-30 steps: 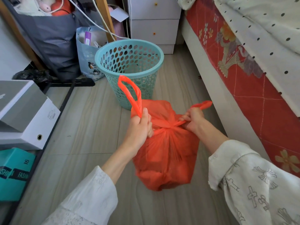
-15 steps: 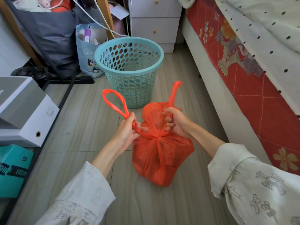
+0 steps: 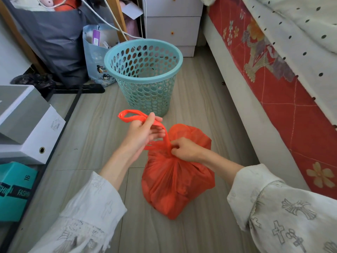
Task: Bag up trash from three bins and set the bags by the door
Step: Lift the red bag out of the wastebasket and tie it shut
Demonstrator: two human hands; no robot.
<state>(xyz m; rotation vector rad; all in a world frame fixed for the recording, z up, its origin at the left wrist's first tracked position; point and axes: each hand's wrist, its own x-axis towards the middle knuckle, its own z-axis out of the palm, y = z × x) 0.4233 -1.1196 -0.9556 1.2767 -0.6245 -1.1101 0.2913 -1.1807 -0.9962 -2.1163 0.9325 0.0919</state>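
A person knots an orange trash bag (image 3: 175, 179) on the floor just in front of the empty teal bin (image 3: 144, 77). The left hand (image 3: 144, 136) draws one handle loop (image 3: 133, 115) up and away; the right hand (image 3: 184, 149) pinches the gathered neck. The bag stands upright, neck uppermost. Next, seemingly: cinch the knot, then carry the bag doorward

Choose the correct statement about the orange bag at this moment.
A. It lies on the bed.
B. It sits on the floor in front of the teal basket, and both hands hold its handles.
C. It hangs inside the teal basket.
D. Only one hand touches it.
B: the orange bag rests on the floor before the teal basket, with the left hand holding one handle loop and the right hand pinching at the knot.
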